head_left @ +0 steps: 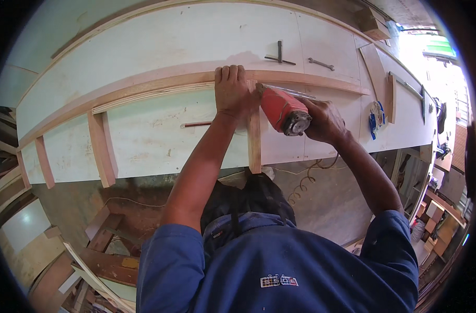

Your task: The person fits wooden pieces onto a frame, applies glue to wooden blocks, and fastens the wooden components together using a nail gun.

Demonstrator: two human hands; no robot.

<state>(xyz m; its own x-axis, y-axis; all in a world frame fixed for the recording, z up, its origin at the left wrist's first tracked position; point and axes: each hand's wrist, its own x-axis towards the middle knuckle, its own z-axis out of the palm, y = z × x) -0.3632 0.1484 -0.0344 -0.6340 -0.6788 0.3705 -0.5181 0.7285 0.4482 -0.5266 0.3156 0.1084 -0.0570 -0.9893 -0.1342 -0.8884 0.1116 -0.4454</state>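
Head view shows the left hand (231,89) pressed flat over the long wooden rail (159,86), fingers curled over its far edge, just above an upright wooden slat (254,141). Just beside it, the right hand (324,120) grips a red power drill (284,110), its bit touching the slat's top, on the white surface (159,41).

The person wears a blue short-sleeved shirt (279,266) with a small embroidered patch (279,281) on the chest. Both forearms are bare. Dark trousers (248,201) show below.
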